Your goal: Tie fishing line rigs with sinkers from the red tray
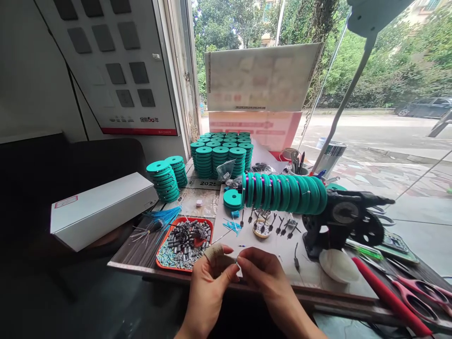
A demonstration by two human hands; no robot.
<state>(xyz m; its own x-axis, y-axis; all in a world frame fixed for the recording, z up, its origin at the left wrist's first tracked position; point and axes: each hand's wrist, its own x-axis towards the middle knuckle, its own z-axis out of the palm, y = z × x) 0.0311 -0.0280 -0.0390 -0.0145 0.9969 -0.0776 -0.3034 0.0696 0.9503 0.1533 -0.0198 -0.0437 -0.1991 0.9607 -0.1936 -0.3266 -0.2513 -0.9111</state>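
Observation:
At the table's front edge my left hand [211,278] and my right hand [264,274] meet, thumbs and index fingers pinched close together. Between the fingertips is something tiny and pale that I cannot make out. Pale tape wraps the left index finger. Left of the hands, an orange-red tray [172,268] holds dark cylindrical weights and small bluish tubes. Just beyond the fingers lies a small blue-and-white piece [242,246]. Farther back, a row of green foam line spools [282,193] sits on a black hand-cranked winder [344,214].
Stacked green spools [221,162] stand by the window, with two more stacks [163,181] left. A white box [106,207] juts at the left. Small bead dishes [262,230] and dark weights [278,226] lie mid-table. Pink-handled scissors [416,301] and a red rod [388,294] lie right.

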